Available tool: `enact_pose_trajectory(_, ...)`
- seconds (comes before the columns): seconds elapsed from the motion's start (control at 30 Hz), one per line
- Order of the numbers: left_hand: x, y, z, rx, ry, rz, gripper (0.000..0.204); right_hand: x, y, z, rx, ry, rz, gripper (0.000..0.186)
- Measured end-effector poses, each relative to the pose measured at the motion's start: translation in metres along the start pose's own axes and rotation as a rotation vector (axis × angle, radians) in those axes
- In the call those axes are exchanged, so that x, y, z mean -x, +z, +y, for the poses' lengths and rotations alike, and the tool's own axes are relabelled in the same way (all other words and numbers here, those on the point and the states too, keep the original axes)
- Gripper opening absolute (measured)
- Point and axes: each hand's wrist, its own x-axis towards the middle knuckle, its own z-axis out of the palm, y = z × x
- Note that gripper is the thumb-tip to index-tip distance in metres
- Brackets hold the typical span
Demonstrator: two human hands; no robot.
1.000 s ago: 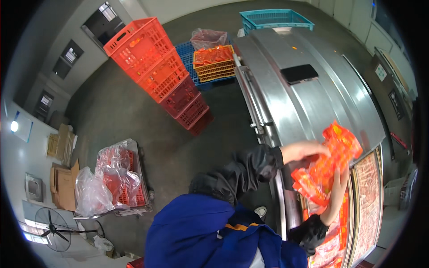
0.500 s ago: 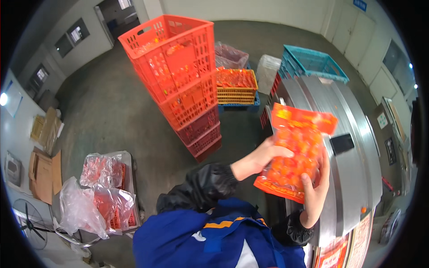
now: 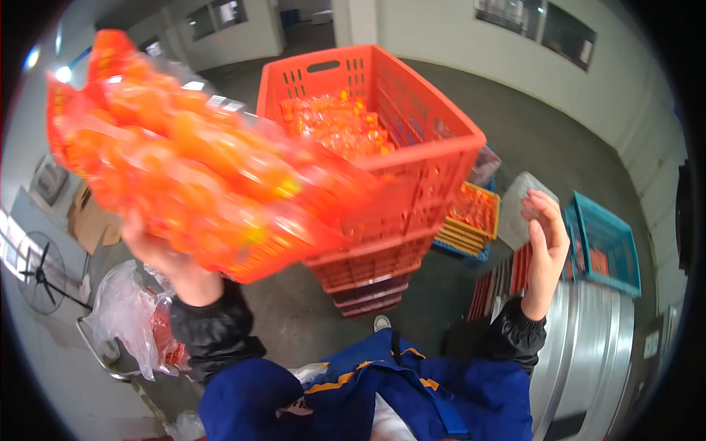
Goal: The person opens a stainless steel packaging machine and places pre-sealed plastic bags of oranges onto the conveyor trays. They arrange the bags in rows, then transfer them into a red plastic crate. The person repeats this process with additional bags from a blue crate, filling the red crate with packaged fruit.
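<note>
My left hand (image 3: 173, 261) holds up a clear and orange-red plastic bag (image 3: 191, 162) packed with round orange pieces. The bag is tilted, blurred by motion and close to the camera; it hides most of my left fingers. Behind its right end stands a tall stack of red crates, and the bag overlaps the near left rim of the top crate (image 3: 434, 184). Several similar orange bags (image 3: 334, 125) lie inside that crate. My right hand (image 3: 546, 246) is raised to the right of the stack, fingers apart and holding nothing.
A steel machine (image 3: 581, 353) is at the lower right, with a teal crate (image 3: 607, 242) beyond it. A yellow crate of orange packs (image 3: 474, 209) stands behind the stack. At the left, a cart carries clear plastic bags (image 3: 129, 316) near a fan (image 3: 44, 272).
I have turned from the steel machine toward the red crate stack. The bag, held in both hands before, has swung left and up in my left hand; my right hand has let go.
</note>
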Motion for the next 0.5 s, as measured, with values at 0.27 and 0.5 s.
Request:
enact_pose_trajectory(0.27,-0.145,0.040,-0.038,-0.289,-0.262,0.002,0.045,-0.200,0.079,0.078,-0.155,-0.466,-0.544,0.023)
enact_pose_trajectory(0.5,-0.201,0.078,-0.205,-1.558,0.101,-0.359,0.072,-0.222,0.101,0.105,-0.375,-0.533,-0.962,0.029)
